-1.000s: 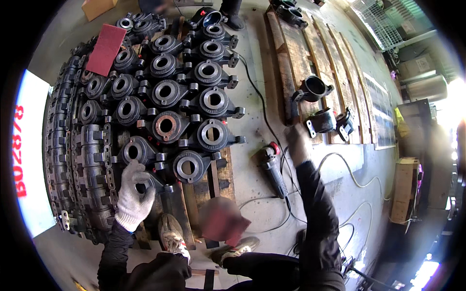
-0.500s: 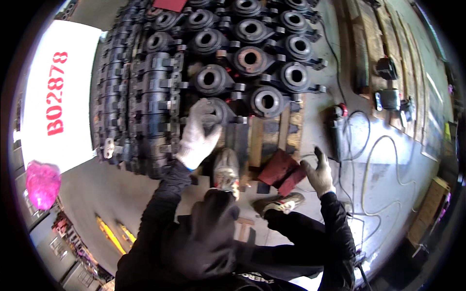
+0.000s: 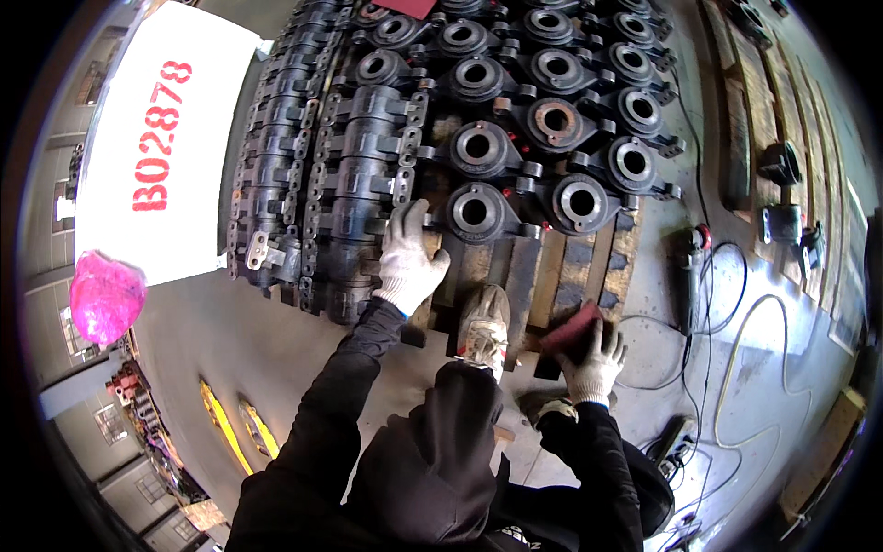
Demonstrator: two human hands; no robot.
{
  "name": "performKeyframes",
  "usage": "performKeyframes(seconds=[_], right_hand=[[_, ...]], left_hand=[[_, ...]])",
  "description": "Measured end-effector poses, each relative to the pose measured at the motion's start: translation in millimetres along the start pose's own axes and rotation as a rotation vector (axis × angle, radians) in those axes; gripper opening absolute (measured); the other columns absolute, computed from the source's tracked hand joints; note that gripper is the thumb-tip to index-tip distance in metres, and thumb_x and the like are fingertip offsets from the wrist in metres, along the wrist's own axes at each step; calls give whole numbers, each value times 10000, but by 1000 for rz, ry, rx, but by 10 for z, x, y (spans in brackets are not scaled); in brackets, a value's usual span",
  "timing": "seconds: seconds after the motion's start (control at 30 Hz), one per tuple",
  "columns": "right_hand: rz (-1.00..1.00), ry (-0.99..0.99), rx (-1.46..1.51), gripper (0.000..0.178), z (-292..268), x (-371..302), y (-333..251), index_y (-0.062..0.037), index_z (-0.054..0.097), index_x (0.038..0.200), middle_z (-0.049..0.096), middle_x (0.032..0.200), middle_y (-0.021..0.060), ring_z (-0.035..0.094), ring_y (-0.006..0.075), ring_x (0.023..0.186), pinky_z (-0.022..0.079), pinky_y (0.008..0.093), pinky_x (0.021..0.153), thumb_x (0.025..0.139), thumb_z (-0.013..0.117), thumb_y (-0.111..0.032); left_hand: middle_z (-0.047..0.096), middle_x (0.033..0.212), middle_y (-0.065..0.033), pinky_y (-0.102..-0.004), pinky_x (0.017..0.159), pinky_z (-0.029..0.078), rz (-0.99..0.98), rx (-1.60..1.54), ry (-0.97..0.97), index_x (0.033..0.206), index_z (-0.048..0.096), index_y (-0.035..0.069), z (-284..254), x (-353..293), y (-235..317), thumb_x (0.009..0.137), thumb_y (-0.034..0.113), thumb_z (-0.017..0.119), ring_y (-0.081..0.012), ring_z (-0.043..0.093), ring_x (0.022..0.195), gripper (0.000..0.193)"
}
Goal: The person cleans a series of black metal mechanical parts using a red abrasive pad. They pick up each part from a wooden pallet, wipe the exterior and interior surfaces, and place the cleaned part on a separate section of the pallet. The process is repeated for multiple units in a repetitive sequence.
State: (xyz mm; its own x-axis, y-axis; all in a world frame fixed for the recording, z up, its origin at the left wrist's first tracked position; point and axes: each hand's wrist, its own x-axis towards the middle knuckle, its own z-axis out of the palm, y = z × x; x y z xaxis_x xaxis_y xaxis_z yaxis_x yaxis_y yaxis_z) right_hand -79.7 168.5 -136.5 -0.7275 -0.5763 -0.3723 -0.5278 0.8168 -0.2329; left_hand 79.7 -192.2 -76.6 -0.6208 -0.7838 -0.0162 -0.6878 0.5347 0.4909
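Left hand [image 3: 407,260], gloved, now sits centre frame, palm flat against the near edge of the dark cast housings [image 3: 368,175] stacked on edge, fingertips reaching toward the closest flanged bearing housing [image 3: 475,211]. Fingers are spread and mostly straight, nothing enclosed in them; looks like bracing or steadying, not a grasp. Half a second ago it was on about the same spot of the stack, so it has held position while the head swung

Right hand [image 3: 593,362], lower right of centre, has closed on the dark red abrasive pad [image 3: 572,329]: fingers curled over its near edge, thumb side hidden, so how firm the hold is I can't tell. A second ago that arm was stretched toward the angle grinder [image 3: 692,276] on the floor at right; half a second ago it was dropping onto the pad. The grinder now lies untouched right of the pallet [image 3: 589,267], cable trailing to the right

My read: the pad has just been picked up, or is about to leave the pallet slats, and the grinder has been passed over. One shoe [image 3: 484,320] is planted on the pallet between the hands. Rows of housings fill the upper centre, and a second red pad [image 3: 405,7] lies on them at the top edge
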Motion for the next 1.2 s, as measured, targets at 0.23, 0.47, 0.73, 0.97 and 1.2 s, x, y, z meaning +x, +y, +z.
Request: performKeyframes(seconds=[0.23,0.47,0.73,0.97,1.2], right_hand=[[7,29,21,1104,88,-80,-123,-110,404,1594,412,1607,211,324,484,1492,235,603,1248,673,932,-412],[47,-7,57,1121,141,-53,-75,-151,367,1623,361,1653,197,286,459,1529,171,605,1275,687,919,-424],[86,17,131,1086,125,-59,-53,-160,408,1598,361,1643,191,291,459,1521,170,601,1276,671,923,-392],[59,109,189,1012,179,-94,29,-181,457,1574,409,1599,191,323,464,1491,203,615,1260,682,915,-314],[-124,346,231,459,457,-133,150,-103,705,1184,582,1378,102,482,350,1389,322,568,1216,754,821,-213]], left_hand=[[643,1287,-118,-478,1159,402,400,497,-72,1244,654,41,102,519,-484,654,151,792,-354,515,1355,616],[695,904,-68,-460,1043,445,529,539,-182,812,698,102,169,751,-697,704,152,691,-287,633,1050,120],[716,878,-172,-457,848,575,391,510,-571,802,723,9,-412,235,220,740,417,809,-350,689,970,421],[717,762,-136,-396,668,559,-44,202,-815,838,800,44,-589,293,981,822,432,778,-332,674,625,388],[623,727,-255,-465,630,488,80,3,-826,777,691,-81,-346,53,1043,776,486,806,-375,625,651,578]])
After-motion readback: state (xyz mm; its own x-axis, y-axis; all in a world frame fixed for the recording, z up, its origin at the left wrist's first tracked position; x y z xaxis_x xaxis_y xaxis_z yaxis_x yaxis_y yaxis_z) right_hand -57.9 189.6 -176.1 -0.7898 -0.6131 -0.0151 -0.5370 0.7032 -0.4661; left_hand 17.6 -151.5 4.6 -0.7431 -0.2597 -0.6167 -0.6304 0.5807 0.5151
